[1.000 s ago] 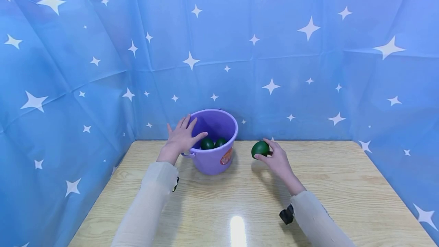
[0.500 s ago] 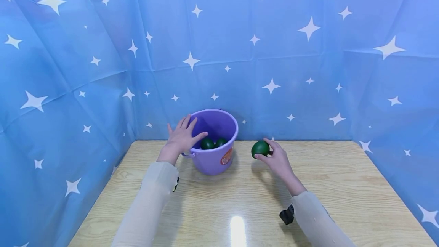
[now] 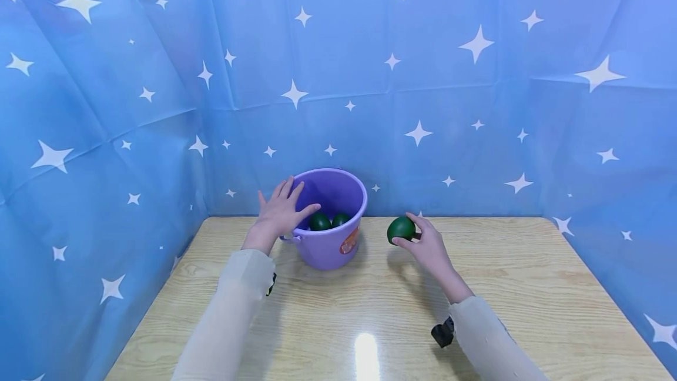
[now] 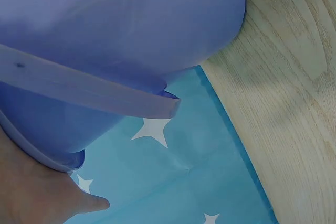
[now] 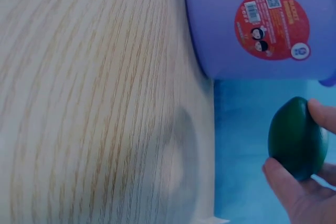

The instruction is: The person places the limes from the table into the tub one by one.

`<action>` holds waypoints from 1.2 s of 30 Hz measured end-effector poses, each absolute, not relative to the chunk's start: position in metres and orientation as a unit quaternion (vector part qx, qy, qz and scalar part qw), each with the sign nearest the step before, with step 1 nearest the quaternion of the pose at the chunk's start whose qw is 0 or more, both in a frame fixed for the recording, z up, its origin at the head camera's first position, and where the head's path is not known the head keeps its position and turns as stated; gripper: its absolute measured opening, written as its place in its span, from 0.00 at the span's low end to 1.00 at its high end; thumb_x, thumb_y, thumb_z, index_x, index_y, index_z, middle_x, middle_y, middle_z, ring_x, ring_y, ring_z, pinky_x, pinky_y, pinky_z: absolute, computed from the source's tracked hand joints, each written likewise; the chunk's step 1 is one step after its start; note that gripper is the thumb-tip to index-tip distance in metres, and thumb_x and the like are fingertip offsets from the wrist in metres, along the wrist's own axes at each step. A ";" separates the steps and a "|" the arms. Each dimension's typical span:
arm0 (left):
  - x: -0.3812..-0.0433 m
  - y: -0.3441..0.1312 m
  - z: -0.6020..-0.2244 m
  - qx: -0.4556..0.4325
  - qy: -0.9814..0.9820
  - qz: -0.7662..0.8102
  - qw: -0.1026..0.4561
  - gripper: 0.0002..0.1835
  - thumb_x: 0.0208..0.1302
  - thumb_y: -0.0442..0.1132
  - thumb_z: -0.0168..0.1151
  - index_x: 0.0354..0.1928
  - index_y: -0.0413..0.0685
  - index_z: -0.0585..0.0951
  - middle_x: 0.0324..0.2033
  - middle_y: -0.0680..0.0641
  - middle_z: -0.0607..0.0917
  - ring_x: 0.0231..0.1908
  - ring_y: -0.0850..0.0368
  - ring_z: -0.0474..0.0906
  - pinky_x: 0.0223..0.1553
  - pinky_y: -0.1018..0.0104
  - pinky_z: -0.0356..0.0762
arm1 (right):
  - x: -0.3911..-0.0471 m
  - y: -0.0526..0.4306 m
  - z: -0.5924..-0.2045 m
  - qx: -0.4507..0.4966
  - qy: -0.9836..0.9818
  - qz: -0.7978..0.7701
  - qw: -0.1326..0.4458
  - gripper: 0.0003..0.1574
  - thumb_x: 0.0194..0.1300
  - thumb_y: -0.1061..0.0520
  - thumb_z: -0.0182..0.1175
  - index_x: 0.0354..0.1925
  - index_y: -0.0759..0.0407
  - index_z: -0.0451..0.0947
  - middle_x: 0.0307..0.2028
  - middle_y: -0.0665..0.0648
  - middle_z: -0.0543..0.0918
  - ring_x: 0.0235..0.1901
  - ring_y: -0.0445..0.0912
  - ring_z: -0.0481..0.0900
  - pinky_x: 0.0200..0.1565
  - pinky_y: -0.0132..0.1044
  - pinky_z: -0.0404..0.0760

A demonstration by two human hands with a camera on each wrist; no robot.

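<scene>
In the head view a purple bucket point(image 3: 327, 250) stands at the back of the table, with two dark green fruits point(image 3: 319, 221) inside. My left hand point(image 3: 277, 214) rests at the bucket's left rim, fingers spread and thumb reaching over the opening. Seen from the left wrist, that hand point(image 4: 37, 192) lies along the rim beside the bucket's handle point(image 4: 89, 87). To the right of the bucket, my right hand point(image 3: 427, 246) pinches a smooth, dark green avocado point(image 3: 400, 230) between thumb and fingers, held above the table. The right wrist view shows the avocado point(image 5: 297, 137) tapering at one end.
The light wood table point(image 3: 402, 322) ends at a blue star-printed curtain point(image 3: 359, 134) close behind the bucket. A red round sticker point(image 5: 270, 24) marks the bucket's side. A small black device point(image 3: 443, 331) hangs under my right sleeve.
</scene>
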State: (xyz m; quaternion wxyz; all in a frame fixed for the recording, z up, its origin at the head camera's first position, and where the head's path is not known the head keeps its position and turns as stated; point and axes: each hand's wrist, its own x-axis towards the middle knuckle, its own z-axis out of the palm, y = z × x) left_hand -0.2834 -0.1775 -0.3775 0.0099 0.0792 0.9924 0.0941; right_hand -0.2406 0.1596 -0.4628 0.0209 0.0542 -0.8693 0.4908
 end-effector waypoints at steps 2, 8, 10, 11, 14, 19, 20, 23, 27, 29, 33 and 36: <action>-0.284 -0.177 -0.378 0.080 0.992 0.095 0.009 0.49 0.65 0.78 0.38 0.80 0.58 0.48 0.81 0.46 0.43 0.80 0.42 0.37 0.71 0.25 0.26 | -0.240 0.159 -0.462 0.054 -0.869 0.492 0.024 0.48 0.65 0.52 0.67 0.75 0.61 0.58 0.75 0.71 0.57 0.60 0.68 0.77 0.57 0.54 0.82; -0.283 -0.177 -0.378 0.080 0.992 0.093 0.006 0.49 0.66 0.77 0.39 0.80 0.58 0.48 0.81 0.46 0.44 0.80 0.42 0.38 0.71 0.25 0.25 | -0.238 0.157 -0.458 0.053 -0.869 0.492 0.024 0.48 0.65 0.52 0.68 0.75 0.61 0.58 0.75 0.72 0.56 0.60 0.68 0.77 0.56 0.54 0.82; -0.282 -0.177 -0.378 0.080 0.992 0.092 0.005 0.48 0.67 0.76 0.39 0.80 0.57 0.48 0.81 0.45 0.44 0.80 0.41 0.39 0.71 0.25 0.24 | -0.237 0.157 -0.458 0.051 -0.868 0.493 0.022 0.47 0.65 0.52 0.68 0.75 0.61 0.58 0.75 0.72 0.56 0.60 0.68 0.77 0.56 0.54 0.82; -0.282 -0.177 -0.377 0.080 0.992 0.092 0.004 0.48 0.67 0.76 0.39 0.80 0.57 0.48 0.81 0.45 0.44 0.80 0.42 0.39 0.71 0.25 0.24 | -0.237 0.157 -0.458 0.050 -0.867 0.495 0.021 0.47 0.65 0.53 0.68 0.75 0.61 0.58 0.75 0.71 0.57 0.60 0.68 0.77 0.56 0.54 0.82; -0.281 -0.176 -0.377 0.080 0.993 0.091 0.003 0.48 0.67 0.76 0.38 0.80 0.57 0.48 0.81 0.45 0.44 0.80 0.42 0.39 0.71 0.25 0.25 | -0.237 0.157 -0.458 0.050 -0.866 0.497 0.020 0.47 0.65 0.53 0.68 0.75 0.60 0.58 0.75 0.70 0.58 0.60 0.68 0.77 0.56 0.54 0.82; -0.281 -0.177 -0.377 0.081 0.992 0.092 0.003 0.49 0.66 0.77 0.37 0.80 0.57 0.48 0.81 0.45 0.44 0.80 0.41 0.39 0.71 0.25 0.25 | -0.237 0.156 -0.458 0.054 -0.866 0.496 0.023 0.47 0.65 0.52 0.68 0.75 0.61 0.59 0.74 0.72 0.58 0.59 0.69 0.77 0.56 0.55 0.82; -0.281 -0.177 -0.377 0.082 0.992 0.091 0.003 0.49 0.66 0.77 0.37 0.80 0.57 0.48 0.81 0.45 0.44 0.80 0.41 0.39 0.71 0.24 0.25 | -0.236 0.156 -0.457 0.054 -0.866 0.497 0.023 0.47 0.65 0.52 0.68 0.75 0.61 0.59 0.74 0.71 0.58 0.60 0.69 0.77 0.56 0.55 0.82; -0.281 -0.177 -0.377 0.083 0.992 0.091 0.003 0.49 0.66 0.77 0.38 0.80 0.57 0.49 0.81 0.45 0.44 0.80 0.41 0.39 0.70 0.24 0.25 | -0.235 0.157 -0.456 0.052 -0.865 0.498 0.021 0.47 0.65 0.53 0.68 0.75 0.60 0.58 0.75 0.71 0.58 0.60 0.68 0.77 0.57 0.55 0.82; -0.281 -0.177 -0.376 0.083 0.992 0.091 0.002 0.49 0.66 0.77 0.38 0.80 0.57 0.49 0.81 0.45 0.44 0.80 0.42 0.39 0.71 0.24 0.26 | -0.235 0.157 -0.453 0.050 -0.865 0.500 0.018 0.48 0.65 0.53 0.67 0.76 0.59 0.57 0.75 0.71 0.56 0.61 0.68 0.76 0.58 0.54 0.82; -0.281 -0.177 -0.376 0.083 0.992 0.092 0.002 0.49 0.66 0.77 0.38 0.80 0.57 0.49 0.81 0.45 0.44 0.80 0.42 0.39 0.71 0.24 0.26 | -0.234 0.157 -0.452 0.051 -0.864 0.500 0.018 0.48 0.66 0.53 0.67 0.76 0.60 0.57 0.75 0.71 0.55 0.61 0.68 0.76 0.58 0.54 0.81; -0.282 -0.176 -0.375 0.083 0.992 0.092 0.004 0.49 0.66 0.77 0.38 0.80 0.57 0.48 0.81 0.45 0.43 0.80 0.42 0.38 0.71 0.25 0.26 | -0.234 0.156 -0.450 0.051 -0.863 0.502 0.019 0.47 0.66 0.53 0.67 0.76 0.59 0.57 0.75 0.71 0.55 0.61 0.68 0.76 0.57 0.54 0.82; -0.282 -0.177 -0.376 0.083 0.992 0.091 0.005 0.49 0.66 0.77 0.37 0.80 0.57 0.48 0.81 0.45 0.43 0.80 0.41 0.38 0.71 0.24 0.26 | -0.234 0.156 -0.450 0.049 -0.864 0.502 0.019 0.48 0.65 0.53 0.67 0.76 0.58 0.57 0.75 0.71 0.56 0.61 0.68 0.76 0.57 0.54 0.82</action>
